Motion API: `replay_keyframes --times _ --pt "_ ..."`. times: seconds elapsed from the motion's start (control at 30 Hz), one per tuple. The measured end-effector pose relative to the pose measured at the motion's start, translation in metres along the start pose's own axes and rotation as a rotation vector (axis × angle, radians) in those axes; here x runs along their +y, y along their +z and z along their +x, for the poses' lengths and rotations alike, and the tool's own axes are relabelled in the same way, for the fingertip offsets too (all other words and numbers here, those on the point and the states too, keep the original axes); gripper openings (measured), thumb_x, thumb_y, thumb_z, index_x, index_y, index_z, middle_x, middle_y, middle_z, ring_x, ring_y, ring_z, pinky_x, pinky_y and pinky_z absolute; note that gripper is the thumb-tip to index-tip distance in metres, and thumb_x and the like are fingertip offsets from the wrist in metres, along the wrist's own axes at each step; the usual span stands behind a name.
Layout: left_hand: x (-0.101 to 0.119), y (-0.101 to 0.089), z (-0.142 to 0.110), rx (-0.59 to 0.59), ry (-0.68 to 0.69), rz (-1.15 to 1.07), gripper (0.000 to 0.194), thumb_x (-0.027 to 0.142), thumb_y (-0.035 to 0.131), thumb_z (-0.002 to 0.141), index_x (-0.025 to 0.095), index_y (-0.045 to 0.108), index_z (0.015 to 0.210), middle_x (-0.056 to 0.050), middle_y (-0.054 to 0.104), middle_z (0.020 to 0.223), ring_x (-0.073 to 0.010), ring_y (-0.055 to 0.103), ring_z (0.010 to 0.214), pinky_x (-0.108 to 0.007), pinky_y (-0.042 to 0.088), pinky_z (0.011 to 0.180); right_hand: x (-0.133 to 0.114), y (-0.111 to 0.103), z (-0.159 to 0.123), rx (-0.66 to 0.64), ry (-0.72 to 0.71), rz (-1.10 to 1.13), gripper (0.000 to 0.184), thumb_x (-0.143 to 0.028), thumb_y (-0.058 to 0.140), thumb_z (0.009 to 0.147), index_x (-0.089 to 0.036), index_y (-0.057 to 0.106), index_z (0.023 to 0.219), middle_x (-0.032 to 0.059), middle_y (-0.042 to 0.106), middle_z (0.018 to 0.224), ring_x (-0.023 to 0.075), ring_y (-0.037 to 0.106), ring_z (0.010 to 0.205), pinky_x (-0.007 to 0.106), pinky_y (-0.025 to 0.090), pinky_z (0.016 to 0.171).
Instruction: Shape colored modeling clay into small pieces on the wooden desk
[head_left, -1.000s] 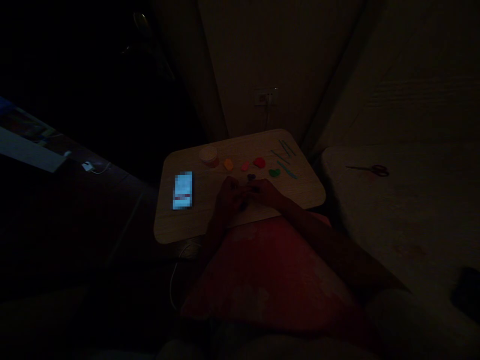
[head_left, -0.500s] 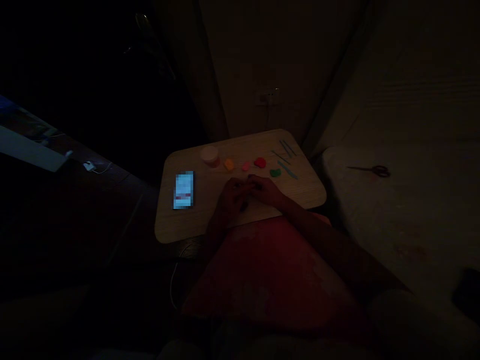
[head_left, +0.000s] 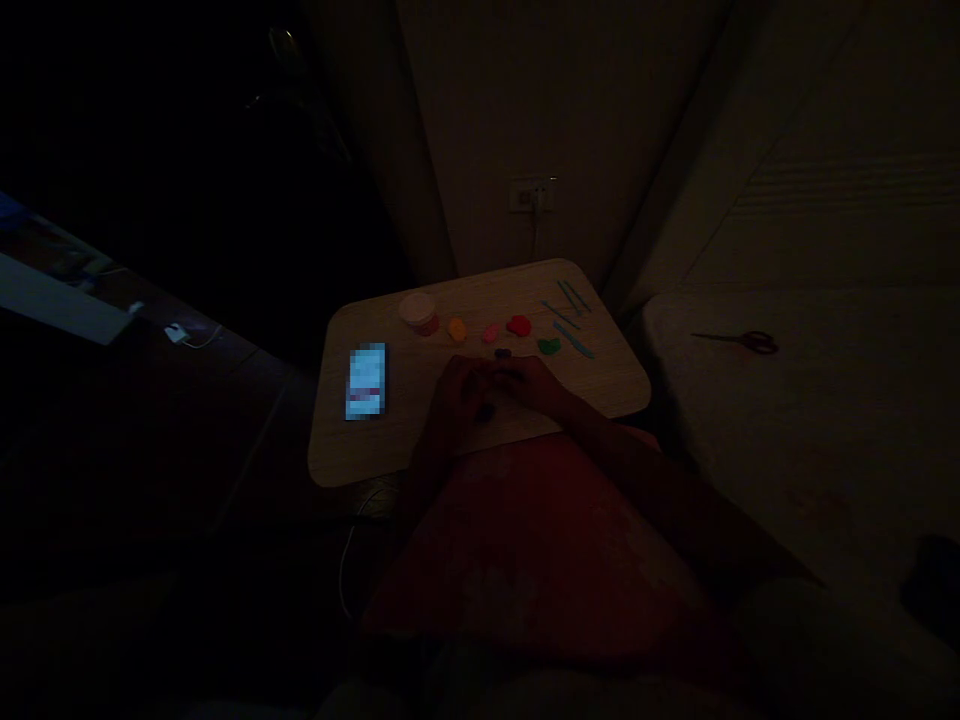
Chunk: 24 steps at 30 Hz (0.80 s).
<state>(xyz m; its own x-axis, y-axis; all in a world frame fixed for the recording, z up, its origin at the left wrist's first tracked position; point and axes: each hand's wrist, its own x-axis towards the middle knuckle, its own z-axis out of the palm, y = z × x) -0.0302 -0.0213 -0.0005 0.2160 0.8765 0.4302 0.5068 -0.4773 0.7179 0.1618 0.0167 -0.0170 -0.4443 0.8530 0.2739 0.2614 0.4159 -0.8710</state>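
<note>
My left hand (head_left: 456, 388) and my right hand (head_left: 531, 380) meet over the near part of the small wooden table (head_left: 405, 440). Their fingers are bent and closed together; whatever lies between them is hidden in the dim light. One dark lump (head_left: 486, 411) rests on the wood just below the fingers, and another dark lump (head_left: 502, 353) shows just beyond them. Farther off are soft clay-like lumps: an orange lump (head_left: 457, 329), a pink lump (head_left: 490, 333), a red lump (head_left: 518, 326) and a green lump (head_left: 549, 346).
A lidded tub (head_left: 418, 313) stands at the back left of the table, with a lit phone (head_left: 366, 381) nearer. Several thin blue tools (head_left: 574, 340) lie at the right. Scissors (head_left: 754, 342) rest on a pale surface beyond the right edge. A wall socket (head_left: 532, 195) holds a plug.
My hands have shifted slightly, with the fingers drawn closer together. The dark lump beyond the fingers now shows more plainly. The lumps and tools on the table stay put.
</note>
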Motion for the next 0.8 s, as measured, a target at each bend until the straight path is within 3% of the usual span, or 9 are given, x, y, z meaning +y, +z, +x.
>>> replay_keyframes --times 0.1,0.2,0.47,0.53,0.63,0.7,0.8 --pt "-0.0026 0.0006 -0.0004 -0.002 -0.002 0.016 0.022 0.024 0.065 0.093 0.020 0.067 0.115 -0.008 0.065 0.112 -0.0209 0.062 0.104 -0.035 0.051 0.094 -0.0012 0.0003 -0.0007 -0.009 0.038 -0.001 0.018 -0.031 0.073 0.084 -0.018 0.080 0.094 0.0039 0.077 0.089 0.0182 0.066 0.079 0.027 0.047 0.074" --pt "-0.0034 0.0010 -0.0005 -0.009 0.005 0.019 0.022 0.024 0.065 0.093 0.019 0.067 0.115 -0.008 0.065 0.112 -0.0204 0.062 0.103 -0.034 0.052 0.092 -0.0019 -0.0003 -0.0012 0.029 0.085 -0.039 0.023 -0.039 0.077 0.082 -0.015 0.077 0.085 0.0018 0.071 0.075 0.0149 0.058 0.068 0.025 0.041 0.064" --pt "-0.0013 0.0013 -0.0001 0.013 -0.013 0.020 0.015 0.024 0.063 0.096 0.020 0.068 0.109 -0.006 0.065 0.108 -0.0195 0.062 0.100 -0.035 0.052 0.093 -0.0015 -0.0042 -0.0004 0.040 0.053 -0.091 0.044 -0.036 0.045 0.103 -0.015 0.073 0.077 0.0011 0.062 0.062 0.0142 0.054 0.060 0.025 0.040 0.063" --pt "-0.0011 0.0012 0.0001 0.011 -0.013 0.028 0.014 0.023 0.063 0.095 0.021 0.068 0.108 -0.006 0.065 0.107 -0.0201 0.061 0.100 -0.036 0.052 0.092 0.0003 -0.0033 0.0003 0.058 0.030 -0.102 0.042 -0.034 0.045 0.103 -0.015 0.075 0.081 0.0029 0.067 0.067 0.0155 0.059 0.063 0.026 0.043 0.066" --pt "-0.0013 0.0008 0.0001 0.017 -0.003 0.022 0.017 0.020 0.061 0.095 0.021 0.067 0.110 -0.006 0.065 0.109 -0.0207 0.061 0.102 -0.037 0.052 0.094 0.0036 -0.0013 0.0015 0.101 -0.055 -0.097 0.030 -0.027 0.050 0.098 -0.017 0.079 0.095 0.0073 0.077 0.091 0.0199 0.069 0.085 0.029 0.051 0.081" --pt "-0.0016 0.0006 -0.0002 0.024 -0.014 0.012 0.020 0.019 0.060 0.095 0.022 0.066 0.114 -0.006 0.065 0.111 -0.0204 0.061 0.103 -0.037 0.052 0.094 0.0057 -0.0003 0.0017 0.130 -0.091 -0.080 0.027 -0.025 0.054 0.096 -0.018 0.079 0.103 0.0091 0.078 0.106 0.0223 0.070 0.100 0.033 0.052 0.091" --pt "-0.0022 0.0003 -0.0008 0.023 -0.022 0.012 0.018 0.018 0.059 0.095 0.021 0.066 0.112 -0.006 0.064 0.109 -0.0197 0.061 0.101 -0.036 0.052 0.093 0.0074 0.0003 0.0011 0.158 -0.070 -0.050 0.030 -0.026 0.057 0.094 -0.019 0.078 0.115 0.0105 0.078 0.115 0.0234 0.071 0.104 0.036 0.053 0.095"
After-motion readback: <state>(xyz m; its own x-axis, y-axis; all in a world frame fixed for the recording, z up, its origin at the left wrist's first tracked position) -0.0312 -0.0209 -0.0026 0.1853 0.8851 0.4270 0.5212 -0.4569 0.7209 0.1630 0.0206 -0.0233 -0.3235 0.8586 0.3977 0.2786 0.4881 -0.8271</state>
